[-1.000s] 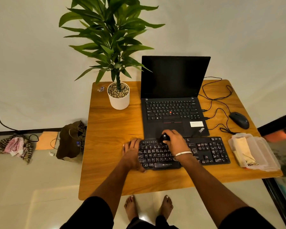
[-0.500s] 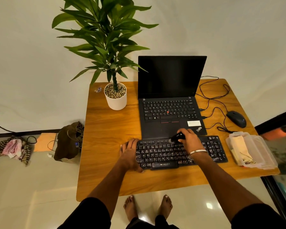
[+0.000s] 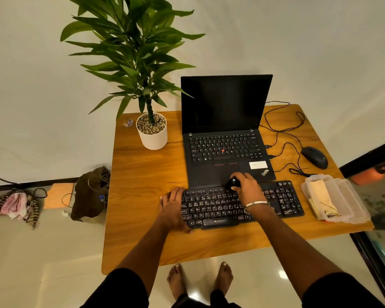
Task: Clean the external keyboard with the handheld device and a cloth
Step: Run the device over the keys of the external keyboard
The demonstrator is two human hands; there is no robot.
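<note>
Nearest, the left hand (image 3: 172,210) lies flat with straight fingers over the left end of the black external keyboard (image 3: 280,201), which sits along the front of the wooden surface (image 3: 142,174). The right hand (image 3: 247,188) curls round a small black handheld device (image 3: 232,183) at the keyboard's top row. Right of the keyboard, a folded cloth (image 3: 320,194) rests in a clear plastic container (image 3: 351,203); farther back stand an open laptop (image 3: 225,121), a mouse (image 3: 314,157) and a potted plant (image 3: 151,132).

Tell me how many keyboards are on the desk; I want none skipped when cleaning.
2. The external keyboard lies at the desk's near edge under both hands. The laptop just behind it has its own built-in keyboard. No others show.
</note>
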